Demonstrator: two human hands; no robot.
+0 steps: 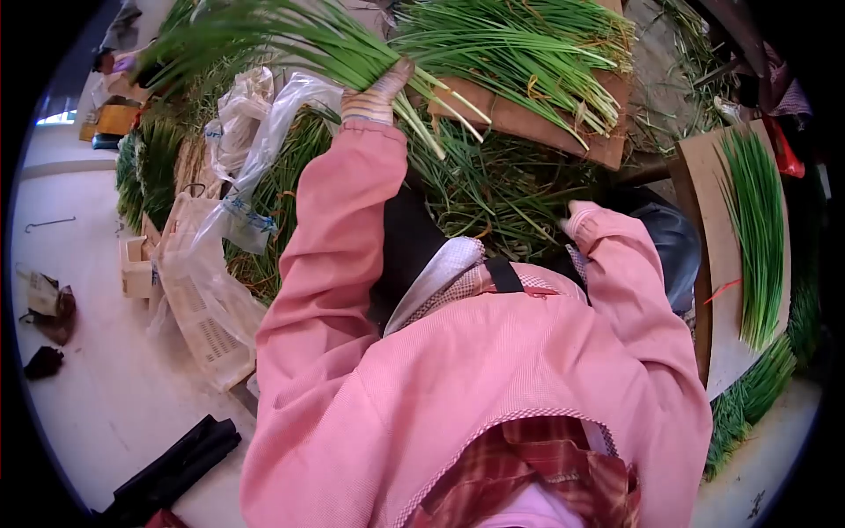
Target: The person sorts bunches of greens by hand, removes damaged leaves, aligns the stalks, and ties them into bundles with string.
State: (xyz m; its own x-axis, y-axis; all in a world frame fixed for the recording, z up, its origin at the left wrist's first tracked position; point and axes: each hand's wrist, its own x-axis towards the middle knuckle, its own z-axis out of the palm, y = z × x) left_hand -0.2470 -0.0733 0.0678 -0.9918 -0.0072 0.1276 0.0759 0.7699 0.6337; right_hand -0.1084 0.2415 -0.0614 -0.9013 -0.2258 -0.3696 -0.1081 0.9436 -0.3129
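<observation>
My left hand [374, 95], in a striped glove, is closed around a bunch of long green stalks [330, 40]. The pale stalk ends point down to the right, and the leafy ends spread to the upper left, blurred. My right hand [576, 216] is low by the loose green leaves [502, 189] in front of my lap, mostly hidden by its pink cuff, its fingers hard to make out. Ahead, a large pile of green stalks [519, 53] lies on a brown board [607, 150].
At the right, a bundle of stalks [757, 238] lies on a cardboard-covered surface [704, 167], beside a dark plastic bag [664, 246]. A white plastic crate [207, 308] and clear plastic bags [277, 132] are on the left. Black cloth [176, 458] lies on the floor.
</observation>
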